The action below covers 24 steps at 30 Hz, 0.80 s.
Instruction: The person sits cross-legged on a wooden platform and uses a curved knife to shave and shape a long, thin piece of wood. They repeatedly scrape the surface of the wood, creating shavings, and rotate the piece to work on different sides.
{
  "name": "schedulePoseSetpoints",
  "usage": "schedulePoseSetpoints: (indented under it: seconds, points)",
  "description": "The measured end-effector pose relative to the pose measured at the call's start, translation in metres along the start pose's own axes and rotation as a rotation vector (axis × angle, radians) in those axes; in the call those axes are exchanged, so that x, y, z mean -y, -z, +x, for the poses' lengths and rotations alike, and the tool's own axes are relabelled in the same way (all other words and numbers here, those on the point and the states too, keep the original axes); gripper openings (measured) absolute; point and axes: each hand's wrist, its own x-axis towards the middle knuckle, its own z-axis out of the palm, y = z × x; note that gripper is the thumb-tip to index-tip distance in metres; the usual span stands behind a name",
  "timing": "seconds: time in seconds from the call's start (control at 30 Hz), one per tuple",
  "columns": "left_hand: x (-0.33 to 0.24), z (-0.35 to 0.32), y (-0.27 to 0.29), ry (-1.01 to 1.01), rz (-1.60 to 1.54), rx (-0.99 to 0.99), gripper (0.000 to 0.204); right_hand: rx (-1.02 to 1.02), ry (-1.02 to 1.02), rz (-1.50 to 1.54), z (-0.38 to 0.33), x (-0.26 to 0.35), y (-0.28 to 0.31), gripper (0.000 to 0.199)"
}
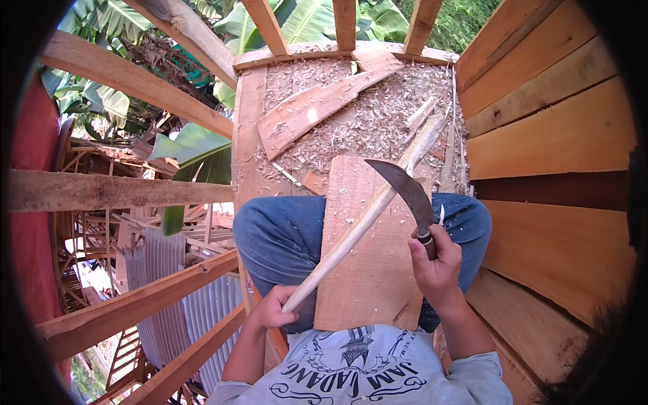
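Note:
My left hand (271,308) is closed round the near end of a long pale wooden stick (358,233). The stick slants away to the far right across a flat board (368,283) resting on my lap. In my right hand (437,264) is a sickle (409,191), gripped by its dark handle with a metal ferrule. Its curved dark blade crosses over the stick, the tip pointing left. Whether the blade touches the wood I cannot tell. A few shavings lie on the board.
Wood shavings (374,138) cover the plank floor ahead, around an angular offcut board (314,111). Wooden rails (121,191) run along the left, above corrugated metal sheets (156,283) lower down. A plank wall (550,135) rises close on my right. Banana leaves (307,25) hang beyond the railing.

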Motion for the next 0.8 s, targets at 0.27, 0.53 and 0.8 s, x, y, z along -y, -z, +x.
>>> schedulePoseSetpoints:
  seconds: [0.27,0.53,0.8]
  points:
    - [0.003,0.004,0.002,0.018,-0.066,0.007,0.024,0.236,-0.296,0.250,0.001,-0.004,0.005,0.017]
    - [0.000,0.002,0.000,0.003,-0.022,-0.016,0.020,0.802,-0.314,0.333,0.012,0.015,0.014,0.020]
    - [-0.002,0.003,-0.001,0.029,-0.019,-0.011,0.019,0.200,-0.404,0.417,0.019,0.010,0.029,0.017]
